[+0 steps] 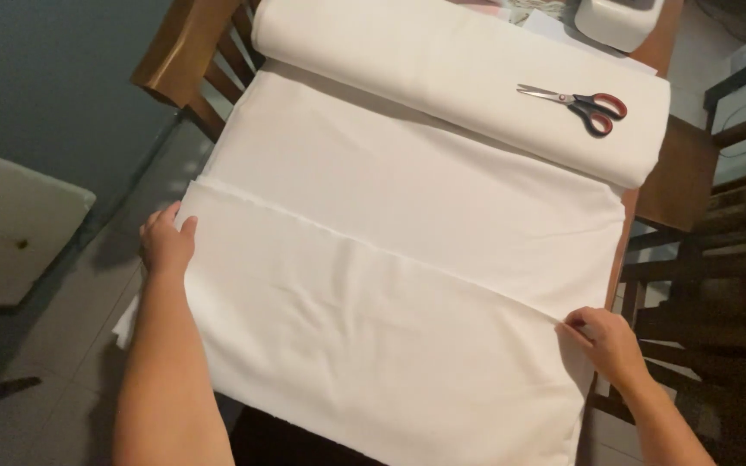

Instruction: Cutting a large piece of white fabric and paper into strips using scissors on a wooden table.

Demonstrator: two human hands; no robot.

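A wide white cloth (pixel 407 259) lies unrolled over a wooden table, its near part folded back so a raw edge runs across from left to right. My left hand (pixel 166 242) grips the left end of that folded edge. My right hand (pixel 606 341) pinches the right end of the fold near the table's right side. The rest of the cloth is wound on a thick bolt (pixel 442 69) at the far end. Red-and-black-handled scissors (pixel 576 102) rest on top of the bolt, away from both hands.
A wooden chair (pixel 192 60) stands at the far left, more dark wooden chairs (pixel 718 233) at the right. A white box-like object (pixel 619 19) sits behind the bolt. A pale square object (pixel 10 233) lies on the tiled floor at left.
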